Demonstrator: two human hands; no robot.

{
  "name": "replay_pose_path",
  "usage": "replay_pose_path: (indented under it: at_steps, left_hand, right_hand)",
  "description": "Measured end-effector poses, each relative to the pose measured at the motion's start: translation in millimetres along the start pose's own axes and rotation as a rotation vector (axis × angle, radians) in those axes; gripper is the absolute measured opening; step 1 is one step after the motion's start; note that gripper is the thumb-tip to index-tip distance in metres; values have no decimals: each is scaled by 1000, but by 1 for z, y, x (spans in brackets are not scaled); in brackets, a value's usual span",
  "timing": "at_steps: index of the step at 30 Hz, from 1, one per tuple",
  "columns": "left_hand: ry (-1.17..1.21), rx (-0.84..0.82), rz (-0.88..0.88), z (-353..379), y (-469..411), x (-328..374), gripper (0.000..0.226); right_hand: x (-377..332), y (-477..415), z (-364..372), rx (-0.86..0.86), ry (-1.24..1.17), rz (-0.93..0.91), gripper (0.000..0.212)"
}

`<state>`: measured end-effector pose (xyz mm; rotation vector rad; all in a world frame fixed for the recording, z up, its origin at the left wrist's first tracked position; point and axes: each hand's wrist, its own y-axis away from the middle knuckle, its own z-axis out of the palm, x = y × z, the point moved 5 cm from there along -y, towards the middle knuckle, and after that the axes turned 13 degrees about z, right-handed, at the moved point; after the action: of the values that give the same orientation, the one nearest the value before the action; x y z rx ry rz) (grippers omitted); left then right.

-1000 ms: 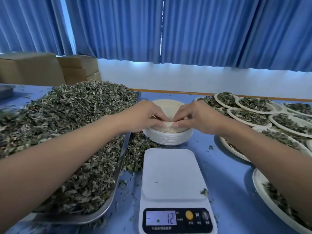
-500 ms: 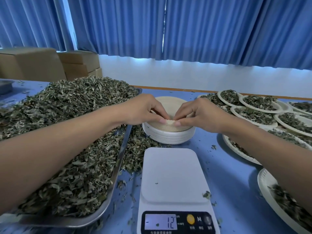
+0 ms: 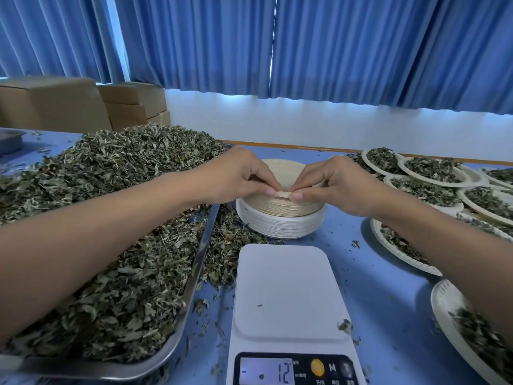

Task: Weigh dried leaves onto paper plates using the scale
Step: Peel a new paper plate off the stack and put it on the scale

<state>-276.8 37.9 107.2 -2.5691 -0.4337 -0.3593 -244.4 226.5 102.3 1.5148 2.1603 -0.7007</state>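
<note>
**Both hands pinch the rim of the top plate on the stack**

The left hand (image 3: 238, 176) and right hand (image 3: 333, 182) meet over the stack of paper plates (image 3: 280, 223). Their fingers (image 3: 268, 187) are curled, and the tips of both hands pinch the near rim of the top plate (image 3: 283, 194), which is lifted slightly at that spot. The two sets of fingertips almost touch each other. The rest of the top plate lies on the stack directly under the fingers.

The scale (image 3: 283, 290) sits on the blue bench (image 3: 374, 301) just nearer the person than the fingers, close to the stack. Its white platform carries only a few leaf crumbs, and its display (image 3: 266, 370) shows 12 with a dash at the left.

To the left of the fingers, under the left forearm, a metal tray (image 3: 195, 270) is heaped with dried leaves (image 3: 111, 190). Some leaves have spilled onto the bench between the tray and the stack.

To the right of the fingers, several filled plates (image 3: 433, 170) hold portions of leaves, overlapping one another along the bench; the right forearm crosses above some of them.

Beyond the fingers hang blue curtains (image 3: 361, 51), and cardboard boxes (image 3: 52, 104) stand at the far left.
</note>
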Motion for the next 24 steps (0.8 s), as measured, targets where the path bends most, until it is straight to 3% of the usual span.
replay_pose_path:
  at_steps: [8, 24]
  left_hand:
    - [-109, 31, 84, -6, 1, 14, 18]
    - [-122, -6, 82, 0, 3, 13, 19]
  right_hand:
    - [-11, 8, 0, 92, 154, -97, 18]
    - [-31, 15, 4, 70, 565, -248, 35]
